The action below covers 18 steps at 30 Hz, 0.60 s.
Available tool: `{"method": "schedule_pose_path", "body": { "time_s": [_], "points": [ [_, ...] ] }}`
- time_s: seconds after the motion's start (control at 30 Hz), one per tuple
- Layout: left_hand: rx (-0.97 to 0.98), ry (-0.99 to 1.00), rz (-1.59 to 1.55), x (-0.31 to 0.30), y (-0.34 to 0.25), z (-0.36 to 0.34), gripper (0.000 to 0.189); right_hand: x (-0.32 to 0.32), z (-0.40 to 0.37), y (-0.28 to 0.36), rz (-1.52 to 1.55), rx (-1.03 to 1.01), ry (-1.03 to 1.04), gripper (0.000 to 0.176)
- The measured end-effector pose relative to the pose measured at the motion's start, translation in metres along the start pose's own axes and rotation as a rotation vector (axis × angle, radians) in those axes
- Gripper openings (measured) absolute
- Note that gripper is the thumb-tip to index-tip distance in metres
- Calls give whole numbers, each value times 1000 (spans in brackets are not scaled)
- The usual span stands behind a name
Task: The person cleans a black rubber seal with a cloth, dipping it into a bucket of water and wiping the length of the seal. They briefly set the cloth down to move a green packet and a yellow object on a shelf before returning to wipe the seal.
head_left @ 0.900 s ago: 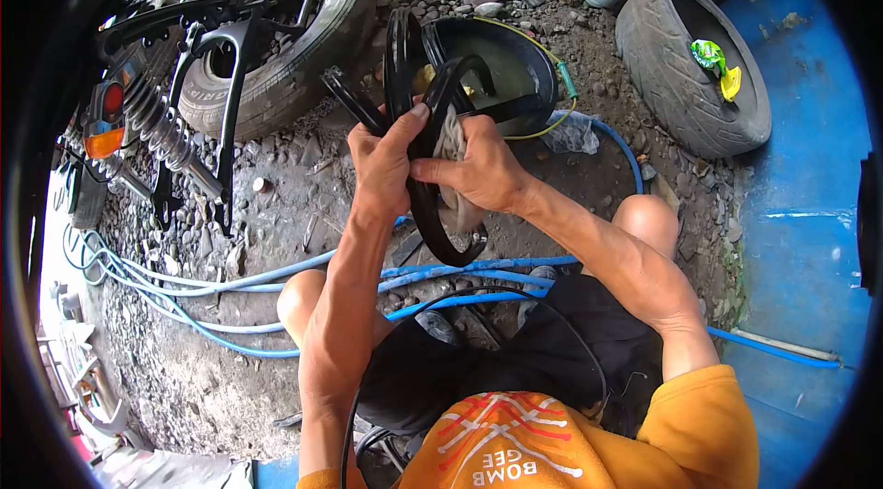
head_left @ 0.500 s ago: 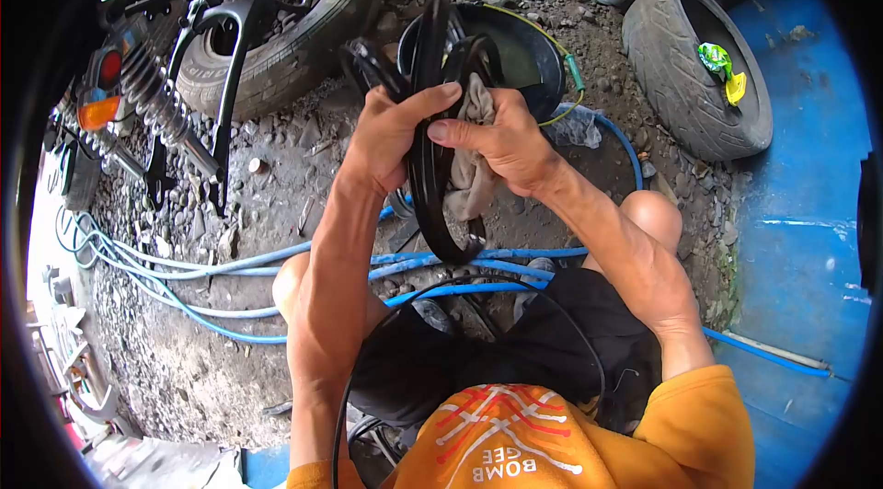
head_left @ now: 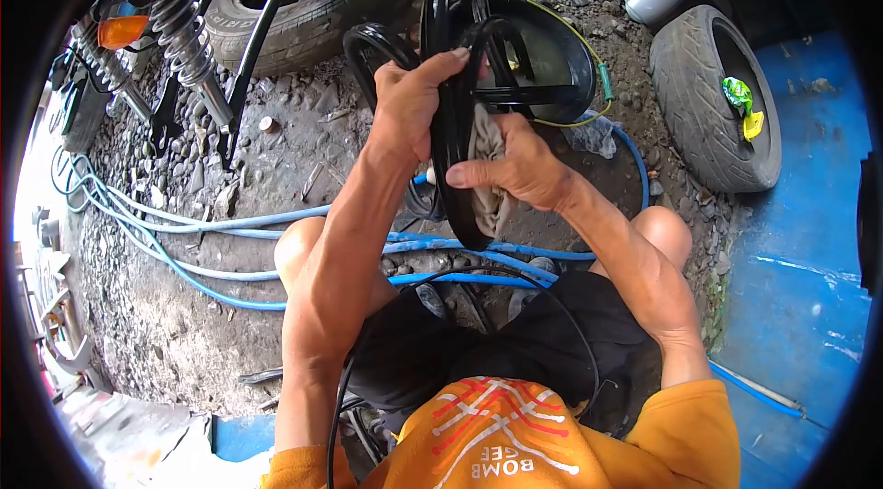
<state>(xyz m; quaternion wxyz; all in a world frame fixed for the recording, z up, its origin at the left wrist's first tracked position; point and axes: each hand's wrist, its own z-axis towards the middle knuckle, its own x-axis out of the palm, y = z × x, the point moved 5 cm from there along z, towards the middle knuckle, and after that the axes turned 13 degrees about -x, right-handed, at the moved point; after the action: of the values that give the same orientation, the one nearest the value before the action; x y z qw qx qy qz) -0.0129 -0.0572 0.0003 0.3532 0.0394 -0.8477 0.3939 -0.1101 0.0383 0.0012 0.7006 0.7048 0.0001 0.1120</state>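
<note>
A glossy black tubular metal part (head_left: pixel 452 130) with curved bars is held up between my hands, over the ground and partly in front of a black basin. My left hand (head_left: pixel 411 103) is wrapped round its bars on the left side, thumb on top. On the right side my right hand (head_left: pixel 517 165) presses a grey-beige rag (head_left: pixel 489 204) against the part, its thumb lying across the black tube. The fingers of both hands are partly hidden behind the part and the rag.
The black basin (head_left: pixel 579 75) holds cloudy water. Tires lie at the upper left (head_left: pixel 313 24) and right (head_left: pixel 704 112). Shock absorbers (head_left: pixel 189 34) and a black frame (head_left: pixel 262 38) are upper left. Blue hoses (head_left: pixel 239 224) cross the gravel. A blue sheet (head_left: pixel 800 241) lies right.
The black part has turned, showing more of its bars to the right over the basin. My right hand and the rag have moved down along the tube. The whole view has shifted slightly.
</note>
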Motion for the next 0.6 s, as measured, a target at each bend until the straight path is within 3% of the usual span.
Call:
{"method": "schedule_pose_path", "body": {
  "time_s": [0.23,0.37,0.47,0.53,0.57,0.6],
  "points": [
    [-23,145,126,14,-8,-7,21,-12,6,16,-134,-56,-20,36],
    [110,285,277,24,-1,-6,18,-15,5,16,-34,-51,-134,29],
    [242,165,254,24,-1,-9,16,-7,-1,11,-142,-17,-142,35],
    [306,84,275,12,-3,0,15,-1,-2,7,-157,-275,-167,37],
    [177,44,136,19,-16,-12,16,-1,-2,2,-173,-266,-105,39],
    [200,10,86,14,-18,-11,12,2,-5,12,-320,-176,-88,39]
  ]
}}
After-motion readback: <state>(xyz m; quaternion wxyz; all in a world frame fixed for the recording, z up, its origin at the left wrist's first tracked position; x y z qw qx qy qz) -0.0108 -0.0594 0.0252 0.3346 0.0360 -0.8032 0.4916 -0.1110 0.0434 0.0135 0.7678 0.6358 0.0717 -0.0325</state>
